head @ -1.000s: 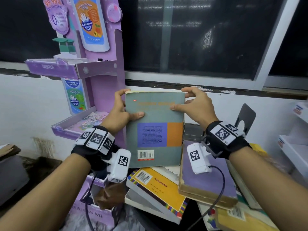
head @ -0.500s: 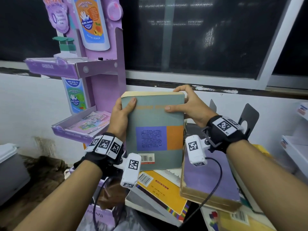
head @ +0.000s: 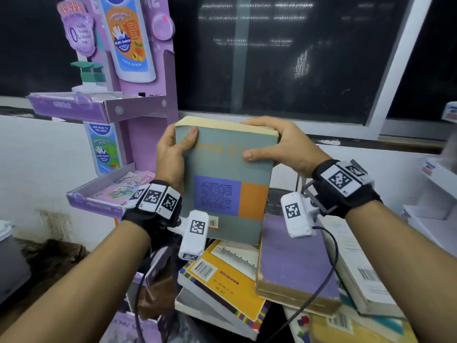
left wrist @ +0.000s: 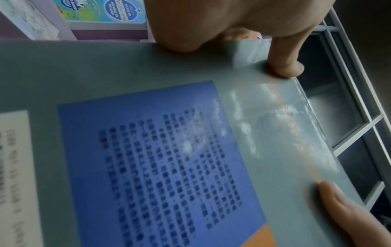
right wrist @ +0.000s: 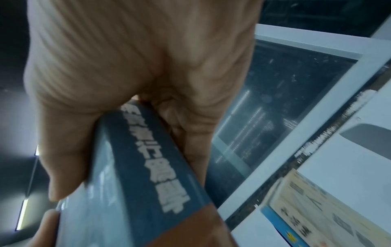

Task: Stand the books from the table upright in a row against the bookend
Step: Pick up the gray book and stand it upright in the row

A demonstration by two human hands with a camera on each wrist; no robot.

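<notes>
A dark window (head: pixel 284 53) is filling the background above a white wall. At far left I am seeing a purple display stand (head: pixel 148 100); its upper tray (head: pixel 74 108) is holding green-capped pump bottles (head: pixel 86 75), and its lower tray (head: pixel 99 201) is holding pink leaflets (head: pixel 126 188). My left hand (head: pixel 170 157) is gripping the left edge of the grey-green book (head: pixel 222 194), thumb lying on the cover and fingers wrapping behind. I am holding this book upright in the air, above the pile, back cover facing me. My right hand (head: pixel 284 144) is clamping its top right corner, thumb pressing the cover, fingers curling over the page edge. Below, a yellow book (head: pixel 222 280) and a purple book (head: pixel 294 263) are lying flat in the heap, overlapping. Further right, a white book (head: pixel 356 268) is lying tilted beside them. I cannot make out the bookend clearly.
</notes>
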